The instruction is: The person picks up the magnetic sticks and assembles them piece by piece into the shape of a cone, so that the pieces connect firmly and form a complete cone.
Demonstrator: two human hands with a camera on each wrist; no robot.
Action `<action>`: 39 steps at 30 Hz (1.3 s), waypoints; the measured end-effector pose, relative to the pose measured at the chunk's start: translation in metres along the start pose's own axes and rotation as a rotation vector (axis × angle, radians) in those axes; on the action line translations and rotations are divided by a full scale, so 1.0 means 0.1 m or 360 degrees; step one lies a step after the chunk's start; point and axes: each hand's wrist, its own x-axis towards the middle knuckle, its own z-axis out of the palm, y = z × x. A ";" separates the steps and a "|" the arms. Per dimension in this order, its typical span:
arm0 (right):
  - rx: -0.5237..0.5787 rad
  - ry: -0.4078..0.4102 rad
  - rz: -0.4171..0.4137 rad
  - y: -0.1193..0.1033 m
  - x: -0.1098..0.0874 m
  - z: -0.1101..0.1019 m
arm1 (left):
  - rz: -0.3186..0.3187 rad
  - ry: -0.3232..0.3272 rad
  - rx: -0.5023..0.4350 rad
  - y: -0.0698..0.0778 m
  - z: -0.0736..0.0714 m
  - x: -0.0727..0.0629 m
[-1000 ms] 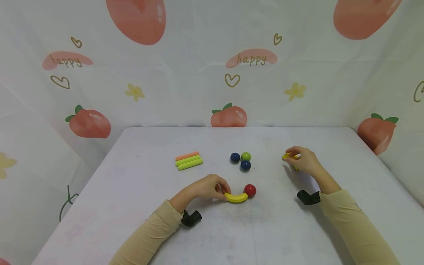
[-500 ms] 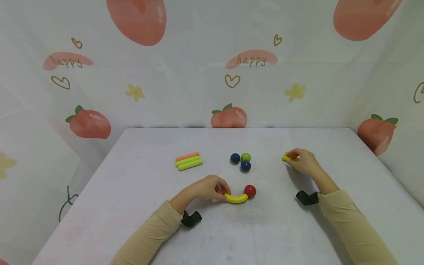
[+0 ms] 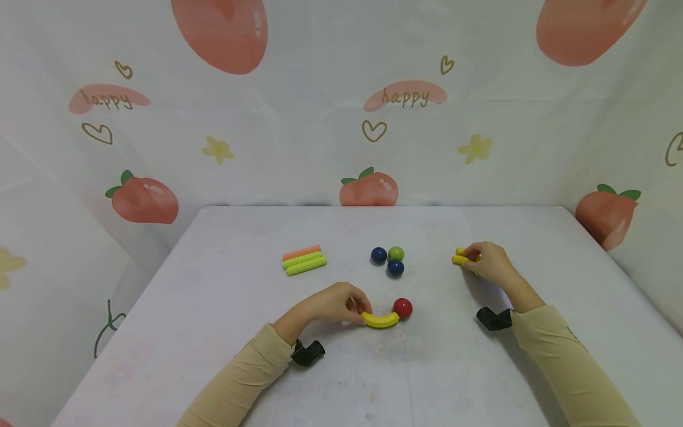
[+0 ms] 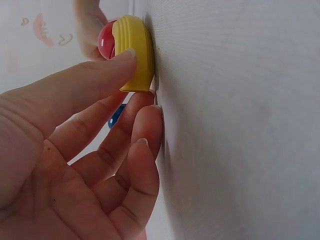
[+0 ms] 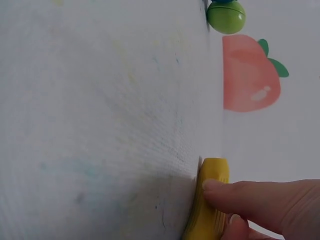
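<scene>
My left hand [image 3: 337, 302] pinches one end of a small yellow toy banana [image 3: 381, 321] lying on the table, thumb across its side in the left wrist view. The banana's other end is right at a glossy red ball [image 3: 402, 308]. Farther back on the right, my right hand [image 3: 494, 264] pinches a second yellow toy banana [image 5: 211, 205], held low at the tabletop between thumb and fingers. Just behind it in the head view shows the end of another yellow piece [image 3: 460, 251], mostly hidden by the fingers.
Two dark blue balls [image 3: 395, 267] and a green ball [image 3: 396, 254] sit clustered at the table's middle. To their left, an orange stick [image 3: 302, 252] and two lime-green sticks [image 3: 306, 265] lie side by side. A printed cloth [image 3: 299, 118] hangs behind the white table [image 3: 240, 237].
My right hand has shifted slightly toward me with its banana, which now shows apart from the yellow piece behind it. The left hand, its banana and the red ball stay put.
</scene>
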 end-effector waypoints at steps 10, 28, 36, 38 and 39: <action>-0.0016 -0.0032 -0.0033 0.01 0.00 0.02 | -0.0001 -0.0003 -0.0009 0.00 0.00 0.00; 0.0208 -0.0181 -0.0136 -0.15 -0.07 0.09 | 0.0014 -0.0007 0.0010 0.01 -0.01 0.00; 0.0281 -0.0210 -0.0253 -0.25 -0.12 0.14 | 0.0029 -0.0027 0.0019 0.02 -0.02 -0.01; 0.0286 -0.0223 -0.0275 -0.28 -0.14 0.15 | 0.0032 -0.0032 0.0017 0.02 -0.02 -0.01; 0.0292 -0.0233 -0.0284 -0.29 -0.15 0.15 | 0.0033 -0.0035 0.0016 0.02 -0.02 -0.01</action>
